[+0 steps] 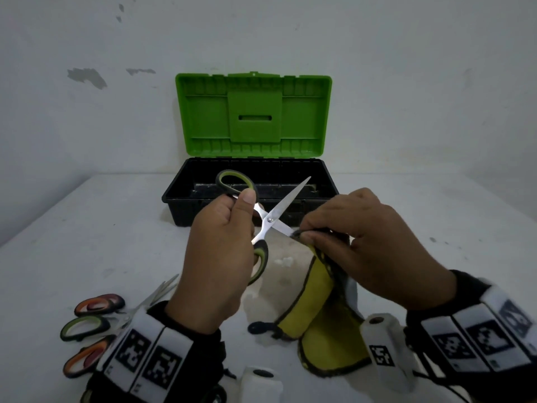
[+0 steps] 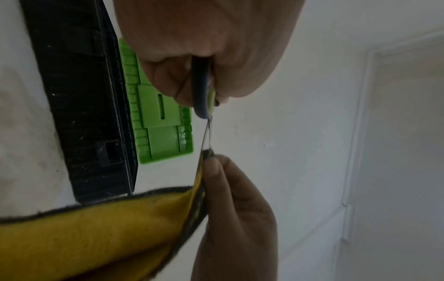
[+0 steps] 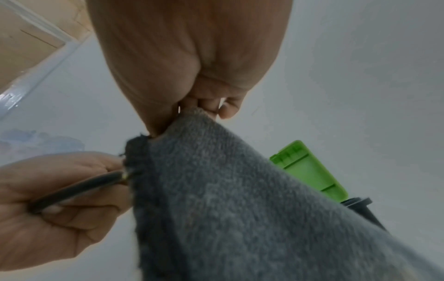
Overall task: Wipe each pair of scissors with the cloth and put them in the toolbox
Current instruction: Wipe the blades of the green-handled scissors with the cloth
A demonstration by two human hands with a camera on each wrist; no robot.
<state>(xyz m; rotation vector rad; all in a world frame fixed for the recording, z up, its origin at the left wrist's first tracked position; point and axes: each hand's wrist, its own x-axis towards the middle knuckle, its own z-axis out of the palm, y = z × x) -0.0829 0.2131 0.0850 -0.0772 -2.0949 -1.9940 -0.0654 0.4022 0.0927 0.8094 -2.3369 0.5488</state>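
Observation:
My left hand grips the green-and-black handles of a pair of scissors, held above the table with the blades spread open. One blade points up toward the toolbox. My right hand pinches the yellow and grey cloth around the other blade. The left wrist view shows the handle in my left hand and the cloth folded over the blade under my right fingers. The right wrist view is mostly grey cloth. The toolbox is black, its green lid standing open.
Three more pairs of scissors lie at the near left of the white table: orange-handled, green-handled and orange-handled. A white wall stands right behind the toolbox. The cloth's lower end rests on the table.

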